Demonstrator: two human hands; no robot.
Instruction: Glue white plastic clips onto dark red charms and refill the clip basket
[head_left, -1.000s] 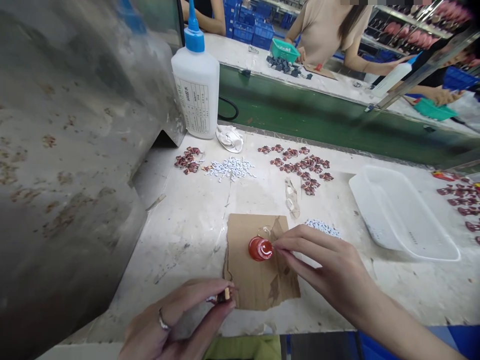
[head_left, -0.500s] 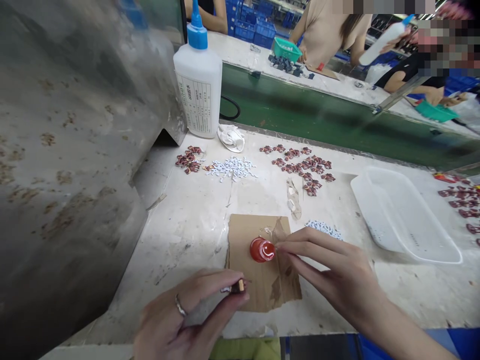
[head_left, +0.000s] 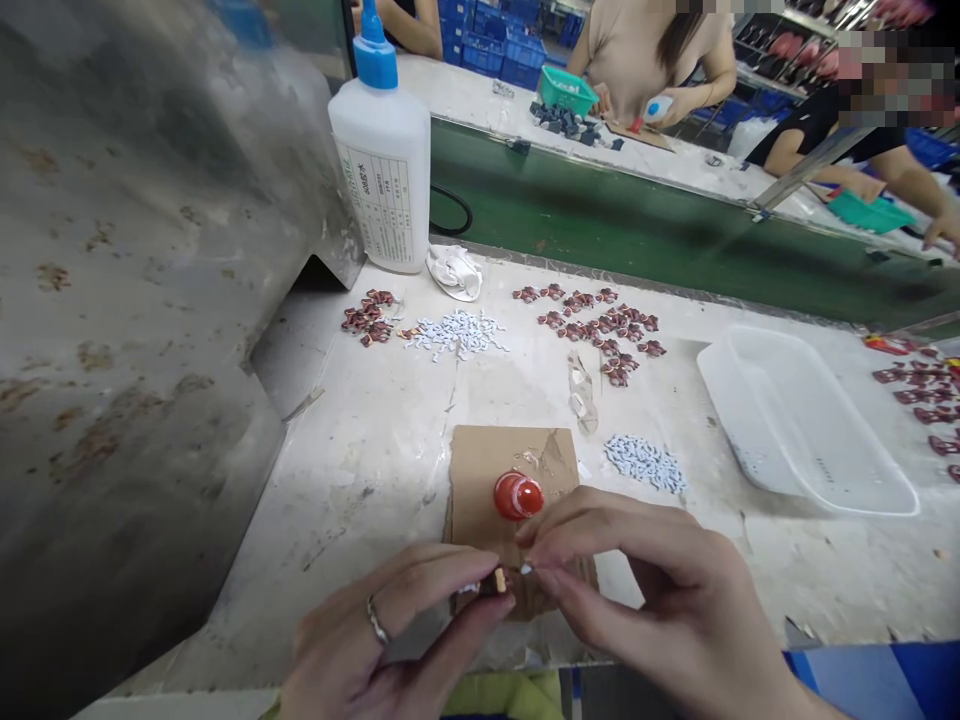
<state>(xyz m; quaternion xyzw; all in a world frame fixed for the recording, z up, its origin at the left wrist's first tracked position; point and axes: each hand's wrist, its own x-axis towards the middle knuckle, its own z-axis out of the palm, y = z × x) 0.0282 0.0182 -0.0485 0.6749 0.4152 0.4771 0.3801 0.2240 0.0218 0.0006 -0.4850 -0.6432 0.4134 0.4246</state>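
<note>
My left hand (head_left: 405, 630), with a ring on one finger, pinches a small dark brown figurine piece (head_left: 496, 580) that shows a tan patch and a bit of pale blue. Close to its right, my right hand (head_left: 645, 580) holds a tiny pale blue piece (head_left: 526, 568) between thumb and fingertips. The two pieces are almost together; whether they touch I cannot tell. Beneath both hands lies a torn cardboard sheet (head_left: 480, 460). A small red cup (head_left: 517, 496) with glossy contents stands on it, just beyond the fingers.
Pale blue pieces lie in two piles, one right (head_left: 645, 463) and one farther back (head_left: 459, 334). Brown figurines (head_left: 615, 325) are spread across the table's back. A white glue bottle (head_left: 382, 170), crumpled tissue (head_left: 455, 272) and clear plastic tray (head_left: 817, 430) stand around. Metal housing (head_left: 150, 300) fills the left.
My right hand has moved from beside the red cup down toward my left hand, bringing the tiny pale blue piece next to the brown figurine piece. A co-worker opposite has lowered a bottle.
</note>
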